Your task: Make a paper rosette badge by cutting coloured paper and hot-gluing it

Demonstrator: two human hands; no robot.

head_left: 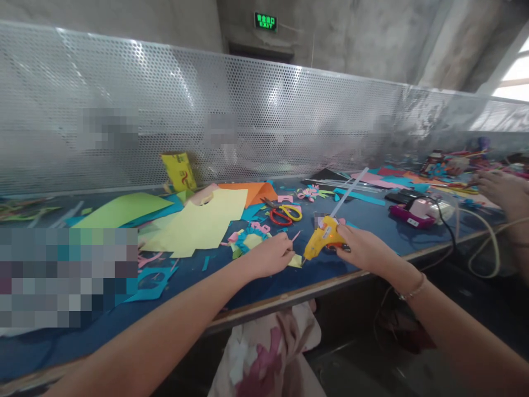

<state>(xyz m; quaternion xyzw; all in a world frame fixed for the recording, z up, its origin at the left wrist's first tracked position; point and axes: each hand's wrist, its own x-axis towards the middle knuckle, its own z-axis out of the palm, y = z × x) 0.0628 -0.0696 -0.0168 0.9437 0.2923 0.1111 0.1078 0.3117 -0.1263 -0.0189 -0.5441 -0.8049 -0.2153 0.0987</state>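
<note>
The step in hand looked to be gluing small paper parts. The right hand [361, 248] was closed around the grip of a yellow hot-glue gun [324, 240], its nozzle tilted down toward the bench [231, 289] and a long translucent glue stick [351, 190] jutting from its back. The left hand [270, 256] seemed to pinch a thin pink strip [296, 236]; a pale yellow paper scrap [295, 261] lay by its fingertips, just beside the nozzle. Whether nozzle and scrap touched could not be told. The next move seemed to call for a steady nozzle and fingertips kept clear of hot glue.

A teal paper ring [241, 237] lay partly behind the left hand, with scissors [273, 211] with red and yellow handles beyond it. Farther left on the dark blue bench top spread a large pale yellow sheet [206, 220] and a green sheet [126, 208], with a yellow packet [179, 171] upright behind them.

A perforated metal panel [248, 99] ran along the back, before a bare concrete wall [165, 22] with a lit green exit sign [265, 21]. At the far right, another person's hand [500, 190] hovered over the clutter.
</note>
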